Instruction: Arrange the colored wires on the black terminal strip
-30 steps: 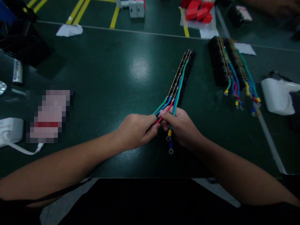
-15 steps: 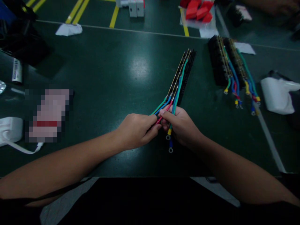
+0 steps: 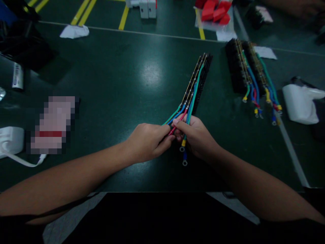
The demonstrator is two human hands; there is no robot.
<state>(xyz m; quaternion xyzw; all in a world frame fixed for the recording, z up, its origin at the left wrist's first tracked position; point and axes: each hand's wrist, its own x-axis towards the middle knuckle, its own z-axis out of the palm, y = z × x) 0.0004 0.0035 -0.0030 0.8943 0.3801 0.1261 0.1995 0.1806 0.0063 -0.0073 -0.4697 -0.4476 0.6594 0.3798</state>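
My left hand [image 3: 149, 142] pinches the red wire [image 3: 182, 117], its tip hidden by fingers; my right hand [image 3: 198, 135] closes around green and blue wires [image 3: 190, 110]. Just beyond my grip lies their black strip [image 3: 200, 84]; far beyond, rightward, another person's arm [image 3: 286, 6] is dim and cut off.

Dim light is casting a soft glare (a pale, hazy patch) on the green surface [image 3: 114, 78], while the wires [image 3: 194, 96] are showing fairly clearly and pixelation is masking the phone [image 3: 54, 117].
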